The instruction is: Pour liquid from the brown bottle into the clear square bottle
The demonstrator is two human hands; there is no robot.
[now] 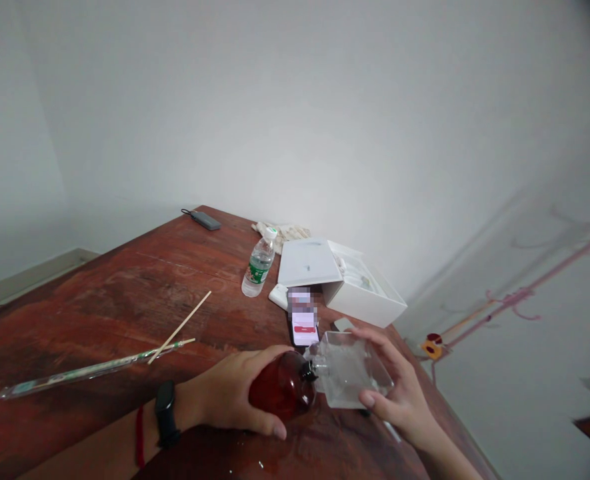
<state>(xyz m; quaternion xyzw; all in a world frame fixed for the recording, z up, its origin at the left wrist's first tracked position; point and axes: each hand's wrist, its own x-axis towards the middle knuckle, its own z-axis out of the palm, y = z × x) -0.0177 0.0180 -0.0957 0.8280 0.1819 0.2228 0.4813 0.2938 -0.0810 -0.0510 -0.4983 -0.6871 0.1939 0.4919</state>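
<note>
My left hand [235, 390], with a black band on its wrist, wraps round a rounded red-brown bottle [281, 387]. The bottle lies tilted, its black neck pointing right. My right hand [399, 393] grips a clear, square-sided bottle [352, 373] between thumb and fingers. That bottle's narrow end meets or nearly meets the black neck; whether they touch I cannot tell. Just beyond them a phone [303, 320] with a lit screen lies on the wooden table [175, 267].
Behind the phone are a white open box [365, 287] and its lid [307, 263]. A water bottle [258, 263] stands to their left. Chopsticks [179, 327], one partly in a clear wrapper [85, 373], lie at left. A grey device [205, 219] sits at the far corner. Water drops spot the near tabletop.
</note>
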